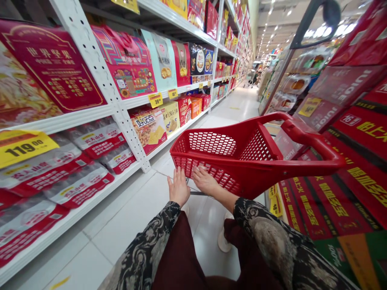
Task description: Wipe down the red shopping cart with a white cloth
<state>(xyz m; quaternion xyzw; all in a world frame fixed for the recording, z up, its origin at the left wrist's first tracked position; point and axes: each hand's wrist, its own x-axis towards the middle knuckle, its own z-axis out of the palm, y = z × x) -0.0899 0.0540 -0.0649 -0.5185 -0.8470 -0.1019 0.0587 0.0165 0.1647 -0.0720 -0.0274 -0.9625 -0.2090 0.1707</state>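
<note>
A red plastic shopping cart (256, 171) stands sideways right in front of me, its handle pointing to the right. The basket has mesh walls, and no goods show inside it. My left hand (179, 187) is stretched out flat by the lower left corner of the basket, fingers extended. Beside it, my right hand (207, 181) lies with spread fingers against the near mesh wall. Neither hand grips anything. Whether the left fingertips touch the cart, I cannot tell. Both sleeves are dark and patterned.
White shelving (121, 106) runs along the left with gift boxes (130, 64), bottle packs (48, 169) and a yellow price tag (26, 147). Stacked red drink cartons (341, 169) stand close on the right. The tiled aisle (231, 100) stretches ahead to another cart (250, 76).
</note>
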